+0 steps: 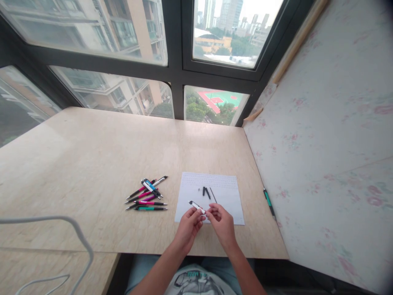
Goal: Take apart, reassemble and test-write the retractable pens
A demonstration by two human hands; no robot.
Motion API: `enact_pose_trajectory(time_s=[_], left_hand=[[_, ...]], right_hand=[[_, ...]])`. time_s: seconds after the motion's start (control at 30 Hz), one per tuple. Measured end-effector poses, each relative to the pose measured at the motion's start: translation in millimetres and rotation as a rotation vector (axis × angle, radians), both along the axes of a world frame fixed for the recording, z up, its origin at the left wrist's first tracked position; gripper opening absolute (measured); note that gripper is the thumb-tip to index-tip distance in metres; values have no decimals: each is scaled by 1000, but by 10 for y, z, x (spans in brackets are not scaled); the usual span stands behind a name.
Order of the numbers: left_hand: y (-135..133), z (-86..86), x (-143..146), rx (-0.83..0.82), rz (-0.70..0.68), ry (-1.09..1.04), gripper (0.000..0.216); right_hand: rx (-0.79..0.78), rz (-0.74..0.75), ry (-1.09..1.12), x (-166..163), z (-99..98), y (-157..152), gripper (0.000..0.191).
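Both of my hands meet over the near edge of a white sheet of paper (pixel 224 192). My left hand (pixel 189 226) is closed on a white pen barrel (pixel 197 205) with a black tip, which points up and to the left. My right hand (pixel 221 221) pinches the barrel's other end. On the paper just beyond lie small black pen parts (pixel 205 191) and a thin dark refill (pixel 213 195).
A pile of several pens (pixel 148 195) in pink, blue, green and white lies left of the paper on the beige table (pixel 92 155). One green pen (pixel 269 201) lies at the table's right edge against the floral wall. Windows stand behind. A white cable (pixel 76 233) loops at bottom left.
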State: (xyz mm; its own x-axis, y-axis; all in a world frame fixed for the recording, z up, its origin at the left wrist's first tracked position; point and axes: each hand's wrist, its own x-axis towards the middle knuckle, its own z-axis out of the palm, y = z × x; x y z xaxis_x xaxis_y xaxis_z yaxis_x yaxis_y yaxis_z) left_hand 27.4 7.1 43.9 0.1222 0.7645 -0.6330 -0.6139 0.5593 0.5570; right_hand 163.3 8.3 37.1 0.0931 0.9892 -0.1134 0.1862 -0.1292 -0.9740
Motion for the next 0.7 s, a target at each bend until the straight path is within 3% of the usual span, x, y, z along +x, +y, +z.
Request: enact_pose_trajectory(time_s=[0.27,0.7], left_hand=[[6,46,47,23,-1,65,28],[1,-12,49,11,-16,11,29]], right_hand=[[27,21,-2,33,18,12,20],[45,-106,-29,-16,40,9,23]])
